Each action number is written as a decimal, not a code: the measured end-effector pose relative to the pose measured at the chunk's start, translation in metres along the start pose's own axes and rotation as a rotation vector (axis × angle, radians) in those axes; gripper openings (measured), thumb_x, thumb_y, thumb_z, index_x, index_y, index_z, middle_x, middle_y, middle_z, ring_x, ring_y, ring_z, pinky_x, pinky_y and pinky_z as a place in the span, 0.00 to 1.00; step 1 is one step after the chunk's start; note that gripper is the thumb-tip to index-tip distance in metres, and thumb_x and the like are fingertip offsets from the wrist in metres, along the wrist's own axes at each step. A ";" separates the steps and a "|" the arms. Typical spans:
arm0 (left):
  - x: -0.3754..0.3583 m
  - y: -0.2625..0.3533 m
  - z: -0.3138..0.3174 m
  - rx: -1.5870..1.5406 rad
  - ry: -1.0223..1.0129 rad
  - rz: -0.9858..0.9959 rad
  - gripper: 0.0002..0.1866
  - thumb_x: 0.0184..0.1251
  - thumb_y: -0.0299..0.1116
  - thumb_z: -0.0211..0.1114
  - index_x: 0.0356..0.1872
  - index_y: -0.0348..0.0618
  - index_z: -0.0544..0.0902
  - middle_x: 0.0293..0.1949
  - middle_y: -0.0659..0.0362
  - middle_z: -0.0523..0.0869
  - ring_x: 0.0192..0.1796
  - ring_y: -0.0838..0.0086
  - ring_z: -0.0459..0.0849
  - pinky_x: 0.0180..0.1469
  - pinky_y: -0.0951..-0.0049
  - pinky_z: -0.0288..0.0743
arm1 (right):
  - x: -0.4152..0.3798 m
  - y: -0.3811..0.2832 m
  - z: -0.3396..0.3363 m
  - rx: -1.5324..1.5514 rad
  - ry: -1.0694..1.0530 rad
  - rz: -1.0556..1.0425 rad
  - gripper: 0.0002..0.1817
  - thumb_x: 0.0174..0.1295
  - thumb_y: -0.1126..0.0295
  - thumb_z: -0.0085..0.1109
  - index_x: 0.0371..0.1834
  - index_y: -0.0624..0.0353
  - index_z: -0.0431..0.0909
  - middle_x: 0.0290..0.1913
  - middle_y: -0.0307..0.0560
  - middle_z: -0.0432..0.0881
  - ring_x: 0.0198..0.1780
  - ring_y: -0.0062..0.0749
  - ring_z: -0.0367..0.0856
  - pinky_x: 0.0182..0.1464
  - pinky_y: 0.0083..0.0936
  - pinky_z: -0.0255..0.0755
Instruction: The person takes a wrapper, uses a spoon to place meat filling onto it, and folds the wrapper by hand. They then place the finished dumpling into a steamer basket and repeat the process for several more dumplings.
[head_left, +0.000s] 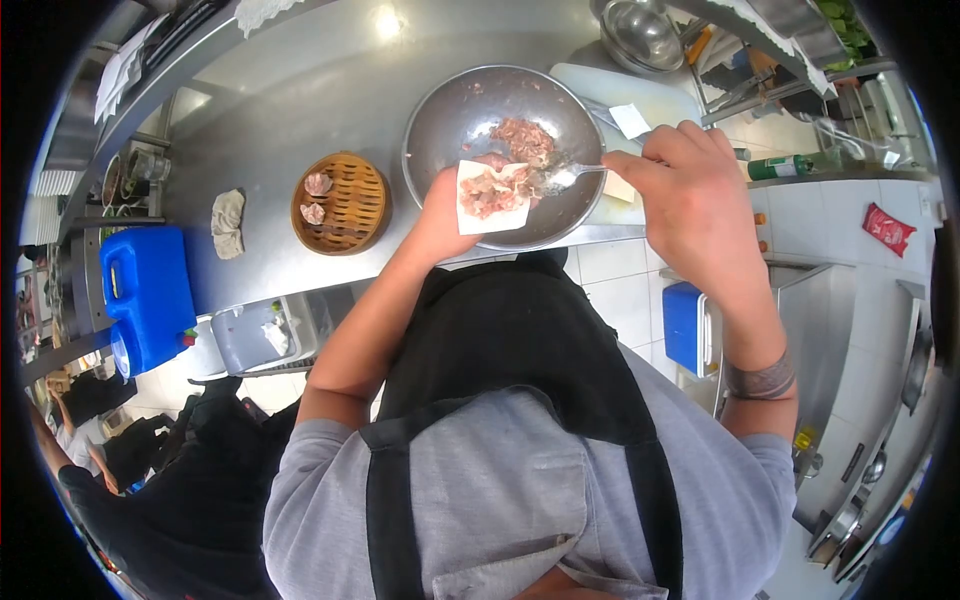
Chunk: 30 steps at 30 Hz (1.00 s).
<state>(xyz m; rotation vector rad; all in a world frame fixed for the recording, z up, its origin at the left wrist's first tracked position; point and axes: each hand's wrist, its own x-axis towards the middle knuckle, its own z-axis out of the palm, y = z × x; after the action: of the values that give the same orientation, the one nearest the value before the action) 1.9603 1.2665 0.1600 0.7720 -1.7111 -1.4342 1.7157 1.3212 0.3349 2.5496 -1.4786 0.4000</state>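
My left hand holds a square white dumpling wrapper over the near side of a large steel mixing bowl. Ground meat filling is spread on the wrapper, and most of my left fingers are hidden beneath it. In my right hand is a metal fork, its head against the meat at the wrapper's right edge. More ground meat lies inside the bowl. Left of the bowl, a round bamboo steamer contains two shaped dumplings.
A crumpled cloth lies on the steel counter, left of the steamer. Behind the bowl's right side are a white cutting board, a loose white wrapper and steel bowls. A blue jug stands at the left; another person is nearby.
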 end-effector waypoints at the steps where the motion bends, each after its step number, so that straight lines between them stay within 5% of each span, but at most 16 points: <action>1: -0.001 0.000 0.001 -0.026 0.009 0.028 0.11 0.64 0.26 0.76 0.47 0.39 0.92 0.47 0.58 0.92 0.48 0.71 0.90 0.54 0.70 0.81 | 0.001 0.002 -0.004 -0.005 -0.015 -0.009 0.20 0.49 0.81 0.63 0.44 0.51 0.92 0.32 0.39 0.77 0.40 0.36 0.77 0.46 0.35 0.69; 6: 0.003 -0.002 0.004 -0.064 0.046 0.099 0.12 0.61 0.24 0.78 0.46 0.37 0.91 0.47 0.58 0.92 0.47 0.73 0.90 0.53 0.70 0.81 | 0.004 0.005 -0.015 0.055 -0.050 -0.010 0.18 0.51 0.83 0.61 0.44 0.54 0.90 0.33 0.42 0.81 0.39 0.42 0.80 0.46 0.37 0.72; 8: 0.003 0.008 0.004 -0.016 0.007 0.023 0.13 0.64 0.22 0.72 0.49 0.40 0.92 0.49 0.58 0.93 0.52 0.69 0.91 0.57 0.69 0.81 | 0.001 0.006 -0.014 0.259 -0.109 0.113 0.11 0.61 0.82 0.64 0.45 0.59 0.89 0.35 0.49 0.85 0.39 0.50 0.84 0.42 0.42 0.76; 14: 0.004 -0.010 0.006 0.148 0.045 0.126 0.19 0.59 0.27 0.78 0.52 0.38 0.87 0.46 0.54 0.92 0.48 0.68 0.91 0.54 0.69 0.82 | -0.008 0.005 0.001 0.595 -0.262 0.267 0.08 0.67 0.75 0.66 0.46 0.61 0.90 0.40 0.56 0.91 0.42 0.51 0.90 0.46 0.38 0.82; 17: 0.005 -0.004 0.008 0.092 0.018 0.060 0.19 0.59 0.27 0.78 0.52 0.38 0.88 0.46 0.53 0.92 0.48 0.67 0.92 0.52 0.69 0.82 | -0.006 0.003 0.010 0.553 -0.324 0.349 0.08 0.66 0.73 0.66 0.46 0.59 0.90 0.39 0.55 0.91 0.42 0.50 0.90 0.46 0.38 0.82; 19: 0.005 -0.004 0.009 0.096 0.016 0.052 0.18 0.60 0.27 0.78 0.52 0.38 0.88 0.45 0.54 0.93 0.47 0.67 0.92 0.51 0.69 0.82 | -0.005 0.004 0.016 0.621 -0.342 0.426 0.11 0.64 0.68 0.61 0.44 0.53 0.91 0.40 0.54 0.90 0.45 0.56 0.88 0.49 0.48 0.80; 25: 0.008 0.017 0.006 0.151 -0.035 0.040 0.14 0.63 0.21 0.72 0.50 0.34 0.90 0.43 0.55 0.95 0.46 0.71 0.94 0.51 0.69 0.86 | -0.009 0.006 0.030 0.569 -0.185 0.382 0.11 0.62 0.71 0.61 0.44 0.52 0.91 0.39 0.51 0.90 0.44 0.55 0.88 0.48 0.49 0.81; 27: 0.008 0.010 0.004 0.016 -0.005 -0.021 0.13 0.60 0.27 0.81 0.45 0.39 0.91 0.41 0.57 0.94 0.43 0.72 0.92 0.48 0.69 0.83 | -0.010 0.004 0.033 0.474 -0.079 0.318 0.11 0.62 0.72 0.61 0.45 0.52 0.90 0.40 0.49 0.89 0.43 0.54 0.88 0.44 0.47 0.81; 30: 0.009 0.012 0.001 0.096 -0.011 0.054 0.11 0.60 0.25 0.80 0.44 0.38 0.91 0.41 0.58 0.93 0.42 0.72 0.92 0.48 0.69 0.83 | -0.006 0.000 0.022 0.297 -0.029 0.340 0.12 0.62 0.74 0.61 0.47 0.53 0.89 0.41 0.48 0.88 0.41 0.53 0.87 0.42 0.44 0.81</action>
<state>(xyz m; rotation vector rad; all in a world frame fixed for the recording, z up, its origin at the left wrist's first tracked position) 1.9550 1.2622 0.1727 0.7644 -1.8068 -1.3303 1.7161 1.3200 0.3121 2.5178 -2.0063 0.6775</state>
